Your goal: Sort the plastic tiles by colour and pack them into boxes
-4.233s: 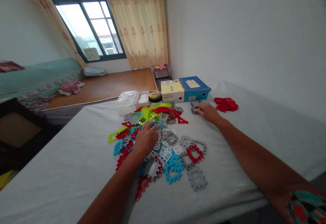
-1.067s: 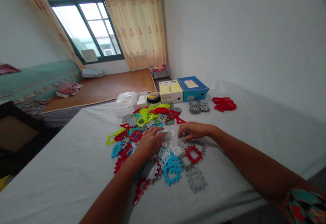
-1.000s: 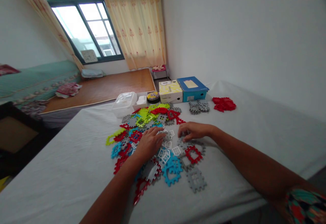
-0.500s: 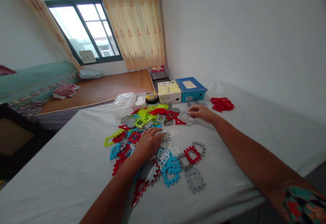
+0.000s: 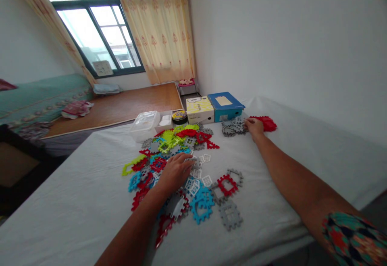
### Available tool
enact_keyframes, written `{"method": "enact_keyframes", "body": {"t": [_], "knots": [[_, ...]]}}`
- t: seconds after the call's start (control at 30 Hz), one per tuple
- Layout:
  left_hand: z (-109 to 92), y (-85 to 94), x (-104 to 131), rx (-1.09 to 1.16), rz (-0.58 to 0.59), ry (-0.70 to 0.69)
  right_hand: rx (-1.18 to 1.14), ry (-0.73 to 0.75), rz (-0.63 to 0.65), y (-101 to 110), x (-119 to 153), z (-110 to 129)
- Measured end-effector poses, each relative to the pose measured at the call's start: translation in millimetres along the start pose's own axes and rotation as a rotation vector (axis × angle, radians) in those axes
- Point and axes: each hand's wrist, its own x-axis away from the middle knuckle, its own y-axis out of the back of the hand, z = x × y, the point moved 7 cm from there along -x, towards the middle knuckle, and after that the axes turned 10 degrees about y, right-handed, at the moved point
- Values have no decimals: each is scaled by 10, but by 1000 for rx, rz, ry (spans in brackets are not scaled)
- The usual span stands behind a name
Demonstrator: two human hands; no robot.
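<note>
My left hand [image 5: 177, 170] rests on the mixed pile of toothed plastic pieces, fingers bent over grey and white ones; what its fingertips hold, if anything, is hidden. At the back right, my right hand [image 5: 254, 127] pinches the edge of a grey piece [image 5: 240, 124] at a small grey heap [image 5: 229, 128]. Just behind that hand lies a red stack [image 5: 267, 123]. Lime green pieces [image 5: 172, 139] top the pile's far part. Small white window frames [image 5: 192, 186] and blue pieces [image 5: 202, 206] lie nearer. A red square [image 5: 227, 185] overlaps grey ones to the right.
Along the back edge of the white-covered table [image 5: 90, 177] stand a clear plastic box [image 5: 145, 122], a round black tin [image 5: 179, 116], a yellow-and-white box [image 5: 199, 110] and a blue box [image 5: 225, 106]. A wall rises on the right.
My right hand has moved right, carrying a grey piece from beside the pile to the grey heap near the red stack. My left hand has stayed almost in place.
</note>
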Motion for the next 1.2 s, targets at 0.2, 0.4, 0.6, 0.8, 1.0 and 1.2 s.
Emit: {"method": "enact_keyframes", "body": {"t": [0.2, 0.4, 0.6, 0.8, 1.0, 1.2], "knots": [[13, -12, 1, -17, 13, 2, 186, 151, 43, 66, 27, 262], [-2, 5, 6, -17, 16, 3, 187, 572, 813, -419, 764, 1186], [6, -4, 9, -30, 27, 15, 274, 610, 1693, -580, 1915, 1411], [26, -21, 10, -35, 31, 17, 580, 618, 1738, -550, 2008, 1348], [14, -18, 8, -31, 47, 6, 565, 606, 1775, -576, 2047, 1368], [10, -28, 2, -31, 55, 14, 430, 540, 1473, -541, 1509, 1272]]}}
